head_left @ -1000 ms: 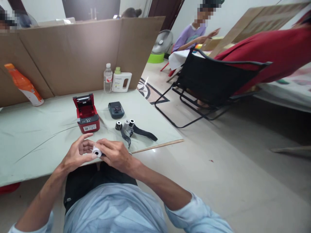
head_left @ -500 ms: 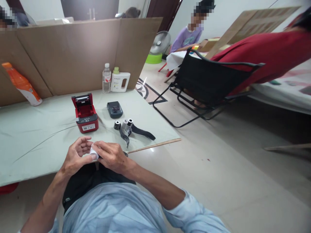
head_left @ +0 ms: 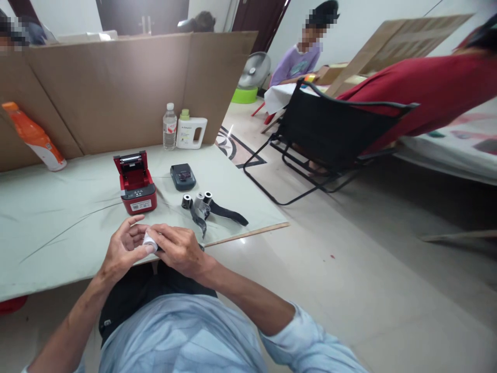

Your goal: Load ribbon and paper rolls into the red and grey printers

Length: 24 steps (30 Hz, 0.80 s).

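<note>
A small white paper roll is held between my two hands near the front edge of the table. My left hand has its thumb on the lower end of the roll, with the other fingers curled loosely behind it. From the other side my right hand grips the roll with its fingertips; a dark bit shows beneath them, too hidden to name. Just beyond stands a red label printer with its lid raised. To its right lie a dark handheld printer and several small rolls with black strips trailing off.
A cardboard panel borders the table's back. Before it stand an orange bottle, a clear water bottle and a white jug. A black folding chair is to the right, near a person in red.
My hands keep nearly the same grip on the paper roll, with only slight finger movement. The view has shifted a little.
</note>
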Each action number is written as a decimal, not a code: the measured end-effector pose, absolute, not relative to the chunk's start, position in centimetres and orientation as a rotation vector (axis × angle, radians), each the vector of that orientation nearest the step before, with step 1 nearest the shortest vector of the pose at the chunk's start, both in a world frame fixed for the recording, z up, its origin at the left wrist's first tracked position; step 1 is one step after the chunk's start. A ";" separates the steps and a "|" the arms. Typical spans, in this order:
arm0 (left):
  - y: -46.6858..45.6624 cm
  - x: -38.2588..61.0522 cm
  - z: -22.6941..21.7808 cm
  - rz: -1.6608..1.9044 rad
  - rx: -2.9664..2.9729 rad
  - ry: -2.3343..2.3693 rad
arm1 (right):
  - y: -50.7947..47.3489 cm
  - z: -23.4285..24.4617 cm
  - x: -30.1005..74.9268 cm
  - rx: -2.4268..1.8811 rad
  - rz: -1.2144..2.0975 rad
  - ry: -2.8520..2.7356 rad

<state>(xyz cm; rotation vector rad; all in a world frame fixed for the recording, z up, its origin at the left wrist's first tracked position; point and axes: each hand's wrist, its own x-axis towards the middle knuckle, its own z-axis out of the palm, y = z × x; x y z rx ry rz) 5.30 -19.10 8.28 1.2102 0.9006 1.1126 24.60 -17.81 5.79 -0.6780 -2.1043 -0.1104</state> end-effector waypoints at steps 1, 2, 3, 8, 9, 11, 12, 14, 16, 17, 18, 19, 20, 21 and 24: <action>-19.3 5.7 8.1 1.157 1.177 0.891 | -18.0 5.8 24.4 -0.701 -0.109 -2.072; -19.5 5.9 8.1 1.186 1.154 0.887 | -18.1 5.8 24.3 -0.717 -0.104 -2.055; -19.7 6.1 8.1 1.195 1.140 0.890 | -18.2 5.8 24.2 -0.722 -0.099 -2.050; -19.7 5.1 8.7 1.045 1.186 0.963 | -18.1 5.7 24.2 -0.617 -0.113 -2.098; -19.6 4.8 8.9 1.012 1.204 0.979 | -18.0 5.7 24.3 -0.590 -0.122 -2.112; -19.3 4.4 9.1 0.956 1.236 0.999 | -17.7 5.6 24.4 -0.563 -0.121 -2.150; -19.2 4.4 9.1 0.938 1.245 1.002 | -17.6 5.6 24.5 -0.568 -0.111 -2.166; -19.0 4.4 9.2 0.932 1.237 0.984 | -17.5 5.6 24.7 -0.603 -0.080 -2.182; -19.0 4.6 9.2 0.960 1.205 0.950 | -17.5 5.7 24.8 -0.637 -0.041 -2.178; -19.0 4.7 9.3 0.975 1.190 0.936 | -17.6 5.8 24.8 -0.648 -0.023 -2.171; -19.0 4.8 9.3 0.987 1.177 0.927 | -17.6 5.8 24.9 -0.652 -0.010 -2.166; -19.1 4.9 9.4 0.997 1.169 0.927 | -17.7 5.9 24.9 -0.652 -0.005 -2.163; -19.2 5.0 9.5 1.007 1.164 0.932 | -17.8 6.0 24.9 -0.655 -0.005 -2.159; -19.2 5.0 9.6 1.015 1.161 0.940 | -17.8 6.0 24.8 -0.657 -0.009 -2.157; -19.4 5.1 9.8 1.035 1.178 0.957 | -18.0 6.0 24.6 -0.664 -0.028 -2.153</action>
